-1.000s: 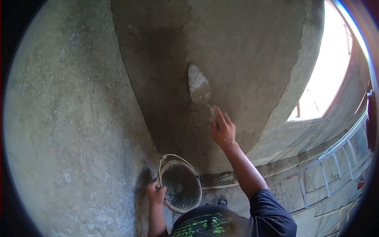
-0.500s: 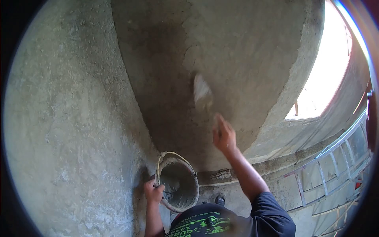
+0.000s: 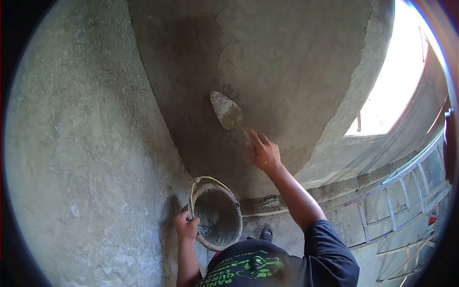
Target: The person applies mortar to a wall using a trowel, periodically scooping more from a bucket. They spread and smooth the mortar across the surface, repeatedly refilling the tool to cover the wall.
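My right hand [image 3: 265, 152] is closed on the handle of a trowel [image 3: 226, 111], whose pale, mortar-smeared blade points up and left against the damp wall [image 3: 287, 62]. Lower down, my left hand [image 3: 186, 226] grips the left rim of a round bucket [image 3: 240, 225] beside its raised wire handle. Wet grey mortar [image 3: 215, 217] lies inside the bucket, which tilts so that its opening shows. The fingers of my left hand below the rim are partly hidden.
A rough grey wall [image 3: 86, 143] fills the left side. At the upper right is a bright window opening [image 3: 389, 91]. Metal ladder-like frames [image 3: 389, 209] stand at the lower right. A dark shoe [image 3: 266, 234] shows on the floor.
The trowel has moved left along the wall, and its blade has swung further toward the left. My right hand has shifted left and slightly up. My left hand still holds the bucket.
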`<state>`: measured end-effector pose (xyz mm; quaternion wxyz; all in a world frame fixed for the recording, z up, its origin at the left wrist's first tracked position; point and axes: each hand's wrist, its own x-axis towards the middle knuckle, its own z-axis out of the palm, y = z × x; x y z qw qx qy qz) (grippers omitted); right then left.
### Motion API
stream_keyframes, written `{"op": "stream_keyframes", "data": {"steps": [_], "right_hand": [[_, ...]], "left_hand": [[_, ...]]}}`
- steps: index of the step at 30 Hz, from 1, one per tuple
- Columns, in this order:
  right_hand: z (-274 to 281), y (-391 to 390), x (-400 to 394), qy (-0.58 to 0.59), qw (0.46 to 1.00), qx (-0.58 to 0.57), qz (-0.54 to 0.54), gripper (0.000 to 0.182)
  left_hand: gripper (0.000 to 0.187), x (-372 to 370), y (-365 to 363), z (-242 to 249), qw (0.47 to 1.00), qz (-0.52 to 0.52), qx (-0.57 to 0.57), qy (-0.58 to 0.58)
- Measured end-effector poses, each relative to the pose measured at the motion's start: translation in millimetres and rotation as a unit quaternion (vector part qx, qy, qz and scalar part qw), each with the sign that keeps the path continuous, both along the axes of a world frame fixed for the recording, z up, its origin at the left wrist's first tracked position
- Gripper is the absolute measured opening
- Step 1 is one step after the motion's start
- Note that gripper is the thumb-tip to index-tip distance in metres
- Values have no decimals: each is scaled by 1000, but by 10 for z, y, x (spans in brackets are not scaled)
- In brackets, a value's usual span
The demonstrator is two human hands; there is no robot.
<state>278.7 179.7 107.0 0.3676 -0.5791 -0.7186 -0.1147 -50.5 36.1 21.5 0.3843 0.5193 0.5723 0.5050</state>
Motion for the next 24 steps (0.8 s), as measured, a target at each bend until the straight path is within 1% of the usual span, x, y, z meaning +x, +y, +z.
{"op": "stream_keyframes", "data": {"steps": [1,3,5,7,9,10,11,12,13,15,17,19,21,22,24], "right_hand": [[15,7,-5,-1,1000,1,1,55],[37,-5,-49,63,997,45,-25,56],[98,112,-65,70,995,49,-42,56],[40,189,-44,76,994,53,-61,55],[-299,191,17,10,995,-25,-100,57],[-434,128,32,9,995,-21,-100,57],[-609,0,40,-7,994,-65,-84,58],[-692,-80,69,-25,992,-108,-66,58],[-663,-145,112,-29,992,-106,-63,58],[-490,-225,195,4,1000,4,26,60],[79,-104,153,62,990,115,46,51],[702,89,108,83,976,195,44,48],[1123,280,92,70,976,207,11,53],[1163,343,76,71,976,207,9,53],[1188,465,31,-1,993,112,-40,54]], "left_hand": [[7,-13,11,-32,1000,3,4,13],[9,11,4,-63,1000,11,1,6],[11,13,20,-55,1000,17,1,0],[11,15,29,-61,999,16,-30,35],[11,-18,21,-98,999,10,-22,45],[12,-19,56,-105,999,7,-10,50],[12,-28,61,-84,999,9,-8,48],[15,-34,54,-50,999,8,-2,49],[18,-47,39,-39,999,7,3,51],[18,-101,82,-148,998,15,13,62],[19,-85,68,-186,997,19,17,76],[19,-37,75,-131,998,17,18,65],[18,-4,63,-81,998,18,17,59],[17,2,56,-69,998,18,15,54],[15,-12,48,-124,999,21,18,44]]}}
